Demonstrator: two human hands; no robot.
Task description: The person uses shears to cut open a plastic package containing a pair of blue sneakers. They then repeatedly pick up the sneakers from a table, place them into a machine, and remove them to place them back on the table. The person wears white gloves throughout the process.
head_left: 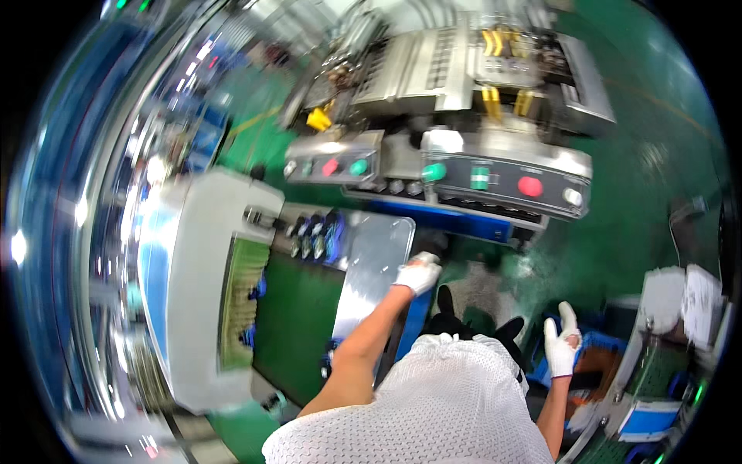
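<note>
I stand on a green floor in front of a metal machine. My left hand [417,274], in a white glove, rests on the near corner of a shiny steel plate [375,267] that slopes toward me. My right hand [562,344], also gloved in white, hangs in the air with fingers apart and holds nothing; it is above a blue crate [591,348]. Beyond the plate sit two control panels [506,179] with red and green round buttons.
To the left stands a white machine housing [193,309] with a green belt [297,325] beside it. A row of dark knobs [313,232] lies by the plate's far edge. On the right a cart [665,363] carries white bags. My black shoes [464,317] stand below.
</note>
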